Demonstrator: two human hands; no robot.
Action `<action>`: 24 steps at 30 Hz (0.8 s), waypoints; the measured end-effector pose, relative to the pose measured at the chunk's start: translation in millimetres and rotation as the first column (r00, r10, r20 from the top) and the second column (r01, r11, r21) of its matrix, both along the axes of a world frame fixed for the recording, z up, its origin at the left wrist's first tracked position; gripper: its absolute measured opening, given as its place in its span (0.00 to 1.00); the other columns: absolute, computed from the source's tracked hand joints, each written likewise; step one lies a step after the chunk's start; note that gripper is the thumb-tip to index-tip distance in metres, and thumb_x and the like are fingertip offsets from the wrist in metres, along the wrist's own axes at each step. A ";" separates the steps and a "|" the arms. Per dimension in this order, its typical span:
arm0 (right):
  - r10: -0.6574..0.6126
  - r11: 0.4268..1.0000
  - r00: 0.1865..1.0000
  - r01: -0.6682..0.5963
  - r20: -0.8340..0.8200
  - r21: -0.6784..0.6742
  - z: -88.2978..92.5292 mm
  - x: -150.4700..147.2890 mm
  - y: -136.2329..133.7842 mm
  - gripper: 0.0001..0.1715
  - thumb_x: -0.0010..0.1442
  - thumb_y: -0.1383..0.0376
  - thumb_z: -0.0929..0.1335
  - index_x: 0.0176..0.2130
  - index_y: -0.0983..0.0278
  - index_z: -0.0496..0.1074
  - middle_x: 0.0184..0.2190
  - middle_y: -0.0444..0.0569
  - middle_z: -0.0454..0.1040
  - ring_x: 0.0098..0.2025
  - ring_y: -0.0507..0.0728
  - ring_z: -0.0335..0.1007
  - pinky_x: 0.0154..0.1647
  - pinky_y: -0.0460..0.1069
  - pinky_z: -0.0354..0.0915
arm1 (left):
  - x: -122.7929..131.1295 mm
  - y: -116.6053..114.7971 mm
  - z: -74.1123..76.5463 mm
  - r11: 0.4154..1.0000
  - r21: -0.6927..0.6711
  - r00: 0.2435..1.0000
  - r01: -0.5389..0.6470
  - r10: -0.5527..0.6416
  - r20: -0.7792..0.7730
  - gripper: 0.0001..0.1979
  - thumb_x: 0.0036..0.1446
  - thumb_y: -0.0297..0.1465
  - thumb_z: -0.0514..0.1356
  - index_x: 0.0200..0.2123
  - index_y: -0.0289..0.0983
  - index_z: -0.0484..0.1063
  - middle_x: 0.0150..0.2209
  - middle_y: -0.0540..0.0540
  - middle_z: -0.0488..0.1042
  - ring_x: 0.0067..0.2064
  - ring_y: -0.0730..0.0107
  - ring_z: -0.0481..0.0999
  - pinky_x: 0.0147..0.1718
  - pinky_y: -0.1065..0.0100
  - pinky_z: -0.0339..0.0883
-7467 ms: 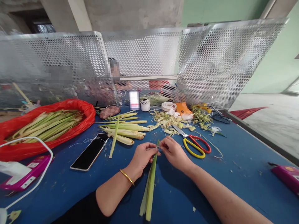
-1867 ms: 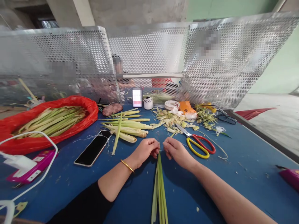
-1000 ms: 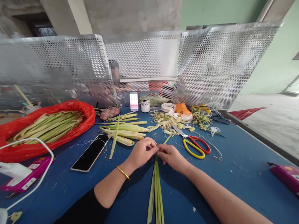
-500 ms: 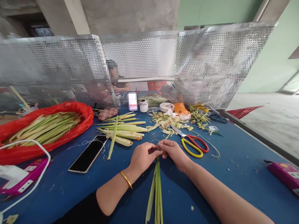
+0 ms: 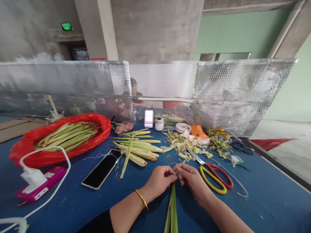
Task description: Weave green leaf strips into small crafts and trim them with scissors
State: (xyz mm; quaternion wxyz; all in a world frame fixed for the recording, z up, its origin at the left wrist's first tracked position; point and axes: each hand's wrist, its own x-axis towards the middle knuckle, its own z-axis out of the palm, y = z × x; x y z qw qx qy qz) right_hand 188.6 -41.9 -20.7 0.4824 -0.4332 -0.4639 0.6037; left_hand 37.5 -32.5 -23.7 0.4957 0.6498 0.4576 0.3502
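A thin bundle of green leaf strips (image 5: 172, 210) lies on the blue table (image 5: 262, 200), running from the lower edge up to my hands. My left hand (image 5: 159, 180), with a gold bangle on the wrist, pinches the top end of the bundle. My right hand (image 5: 191, 179) meets it fingertip to fingertip at the same spot, fingers closed on the strip ends. A fine white thread loops just above the fingertips. Red and yellow scissors (image 5: 213, 174) lie just right of my right hand.
A black phone (image 5: 102, 169) and several pale stalks (image 5: 138, 150) lie to the left. A red bag of stalks (image 5: 65, 137), a pink device with white cable (image 5: 40, 187), trimmings (image 5: 182, 144), tape rolls (image 5: 182, 127) and a perforated metal screen (image 5: 218, 94) with a person behind it surround the table.
The camera has tilted up, so hands and table sit lower in view. Both hands stay pinched together on the top of the bundle, with small finger movements.
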 end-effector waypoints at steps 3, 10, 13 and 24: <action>-0.030 0.999 0.999 0.030 0.011 -0.038 -4.9 0.4 2.6 0.21 0.47 0.51 0.73 0.32 0.64 0.72 0.16 0.39 0.61 0.17 0.48 0.53 0.20 0.45 0.49 | -0.4 -0.5 4.9 0.989 -0.134 0.993 -0.065 0.078 0.093 0.09 0.46 0.36 0.61 0.26 0.35 0.71 0.17 0.54 0.65 0.19 0.76 0.63 0.18 0.74 0.54; -0.030 0.999 0.999 0.031 0.010 -0.041 -13.4 0.6 6.8 0.23 0.45 0.50 0.73 0.34 0.64 0.72 0.16 0.39 0.62 0.16 0.48 0.54 0.19 0.45 0.50 | -1.8 -0.6 9.8 0.969 -0.248 0.958 0.003 0.069 0.280 0.14 0.46 0.40 0.61 0.27 0.35 0.69 0.27 0.47 0.76 0.17 0.80 0.66 0.14 0.76 0.51; -0.074 0.997 0.997 0.074 0.020 -0.013 -13.0 1.1 6.3 0.23 0.47 0.50 0.72 0.37 0.64 0.71 0.16 0.38 0.61 0.17 0.49 0.55 0.20 0.46 0.51 | 1.1 -1.4 6.7 0.968 -0.252 0.968 0.002 0.061 0.241 0.12 0.46 0.39 0.61 0.25 0.35 0.68 0.20 0.51 0.71 0.17 0.79 0.65 0.14 0.76 0.54; -0.071 0.961 0.989 0.032 0.130 0.274 11.7 -3.2 -5.6 0.17 0.57 0.54 0.67 0.42 0.61 0.66 0.17 0.37 0.62 0.20 0.51 0.59 0.26 0.48 0.58 | 5.2 -1.6 12.5 0.963 -0.267 0.988 -0.046 0.083 0.132 0.12 0.46 0.38 0.62 0.23 0.33 0.71 0.20 0.49 0.71 0.19 0.77 0.67 0.19 0.74 0.61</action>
